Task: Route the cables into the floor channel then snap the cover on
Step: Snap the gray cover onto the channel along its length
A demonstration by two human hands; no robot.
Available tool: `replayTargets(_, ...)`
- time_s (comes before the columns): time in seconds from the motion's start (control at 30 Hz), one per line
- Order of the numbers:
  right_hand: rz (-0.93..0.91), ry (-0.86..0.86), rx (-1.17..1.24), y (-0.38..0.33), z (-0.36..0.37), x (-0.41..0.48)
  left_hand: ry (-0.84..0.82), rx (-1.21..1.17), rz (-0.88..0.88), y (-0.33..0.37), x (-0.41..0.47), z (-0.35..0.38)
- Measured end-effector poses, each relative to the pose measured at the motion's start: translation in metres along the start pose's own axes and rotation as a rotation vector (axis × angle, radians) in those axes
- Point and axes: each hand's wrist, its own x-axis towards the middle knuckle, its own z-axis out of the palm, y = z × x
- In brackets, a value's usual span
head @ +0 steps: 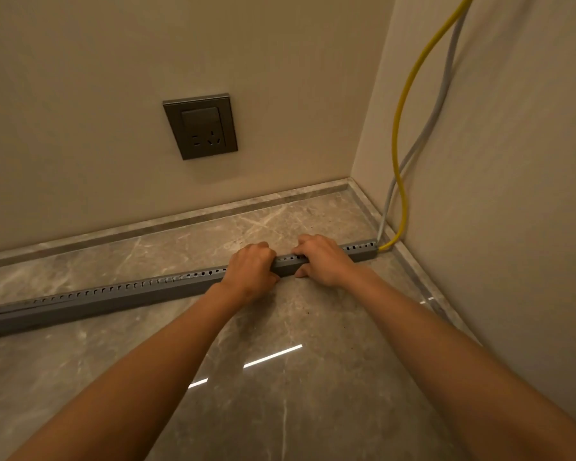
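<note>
A long grey slotted cable channel [113, 296] lies on the marble floor, running from the left edge to the right wall. A yellow cable [400, 104] and a grey cable [444, 84] come down the right wall and enter the channel's right end [368, 249]. My left hand [251, 272] is clamped over the channel near its right part, fingers curled over the top. My right hand [323, 259] grips the channel just to the right, fingers over the top and thumb on the near side. The cover under my hands is hidden.
A grey wall socket with a switch [201, 126] sits on the back wall. A marble skirting strip [180, 219] runs along both walls. The room corner [350, 179] is at the back right. Glossy floor [280, 394] stretches towards me.
</note>
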Motion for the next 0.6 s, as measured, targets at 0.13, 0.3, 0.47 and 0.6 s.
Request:
replayTargets(0.13, 0.039, -0.046, -0.005, -0.005, -0.003, 0.004, -0.073, -0.084, -0.016, -0.012, -0.001, -0.004)
replayTargets(0.3, 0.017, -0.085, -0.008, -0.02, 0.0, 0.009, -0.149, -0.044, -0.098, -0.041, -0.012, -0.013)
replayTargets(0.47, -0.067, -0.075, 0.016, -0.047, 0.011, 0.017, -0.129, 0.007, -0.072, -0.05, -0.021, -0.011)
replayTargets(0.6, -0.088, -0.057, -0.028, -0.053, 0.014, 0.019, -0.031, 0.052, -0.053, -0.048, -0.03, -0.001)
